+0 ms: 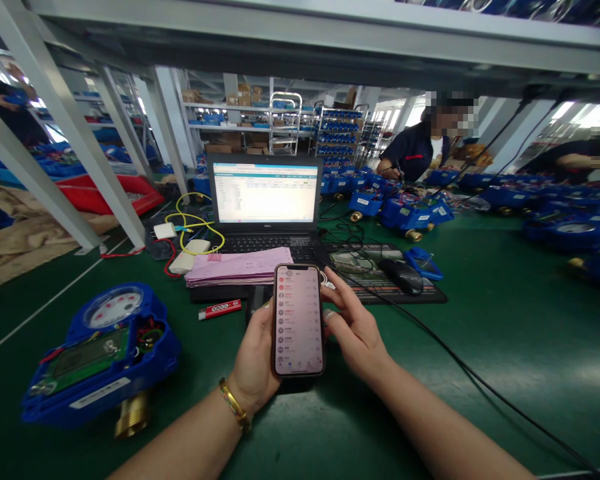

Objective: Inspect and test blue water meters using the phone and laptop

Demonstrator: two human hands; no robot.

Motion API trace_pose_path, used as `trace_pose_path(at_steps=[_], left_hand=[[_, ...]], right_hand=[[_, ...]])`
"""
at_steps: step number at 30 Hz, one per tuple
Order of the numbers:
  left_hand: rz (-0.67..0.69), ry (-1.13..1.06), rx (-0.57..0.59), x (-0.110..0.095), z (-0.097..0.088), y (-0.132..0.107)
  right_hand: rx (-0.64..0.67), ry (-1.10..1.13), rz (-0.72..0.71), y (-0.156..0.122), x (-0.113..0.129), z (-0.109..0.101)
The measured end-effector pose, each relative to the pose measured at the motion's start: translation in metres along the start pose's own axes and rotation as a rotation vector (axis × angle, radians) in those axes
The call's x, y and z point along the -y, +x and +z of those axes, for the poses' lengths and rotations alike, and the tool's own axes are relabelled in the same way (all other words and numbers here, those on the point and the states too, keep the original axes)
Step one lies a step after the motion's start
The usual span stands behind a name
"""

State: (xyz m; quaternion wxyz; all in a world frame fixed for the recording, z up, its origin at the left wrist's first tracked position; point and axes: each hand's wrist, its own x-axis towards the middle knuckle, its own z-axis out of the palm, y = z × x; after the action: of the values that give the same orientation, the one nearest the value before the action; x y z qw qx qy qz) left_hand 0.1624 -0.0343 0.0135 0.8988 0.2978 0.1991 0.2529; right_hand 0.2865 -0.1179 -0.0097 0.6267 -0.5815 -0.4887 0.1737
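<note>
A smartphone (299, 320) with a lit list on its screen is held upright above the green bench. My left hand (254, 357), with a gold bracelet at the wrist, is closed around the phone's left side and lower back. On the other side, my right hand (354, 328) has its bent fingers and thumb against the phone's right edge; some fingertips are hidden. Just behind the phone lie a stack of pink papers (237, 265) and an open laptop (265, 193) with a lit screen. A red-and-white small box or stick (220, 310) lies left of the phone.
A blue meter (105, 353) with a brass fitting stands at left. A black mouse (403, 275) rests on a mouse pad (357, 263). A black cable (450, 353) crosses the bench at right. Several blue meters (410, 210) and a co-worker (415, 150) are beyond; a metal shelf (300, 27) hangs overhead.
</note>
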Motion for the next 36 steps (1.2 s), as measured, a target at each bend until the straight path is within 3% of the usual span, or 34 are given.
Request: trace_pose_path(at_steps=[8, 15, 20, 26, 31, 36], left_hand=[[0.004, 0.025, -0.044, 0.000, -0.001, 0.000], [-0.003, 0.022, 0.052, 0.002, -0.003, 0.002], [-0.034, -0.002, 0.158, 0.003, -0.004, 0.001], [-0.106, 0.064, 0.189, 0.001, -0.004, -0.002], [-0.134, 0.064, 0.215, 0.001, -0.006, -0.001], [-0.139, 0.064, 0.285, -0.001, -0.011, 0.001]], right_hand=[[0.021, -0.029, -0.040, 0.000, 0.000, 0.000], [0.033, 0.001, -0.032, 0.000, -0.002, 0.000], [0.021, 0.095, 0.063, 0.002, 0.003, 0.000], [-0.071, 0.284, 0.222, 0.007, 0.005, -0.003], [-0.043, 0.447, 0.272, 0.012, -0.001, -0.007], [-0.253, 0.571, 0.376, 0.019, -0.003, -0.011]])
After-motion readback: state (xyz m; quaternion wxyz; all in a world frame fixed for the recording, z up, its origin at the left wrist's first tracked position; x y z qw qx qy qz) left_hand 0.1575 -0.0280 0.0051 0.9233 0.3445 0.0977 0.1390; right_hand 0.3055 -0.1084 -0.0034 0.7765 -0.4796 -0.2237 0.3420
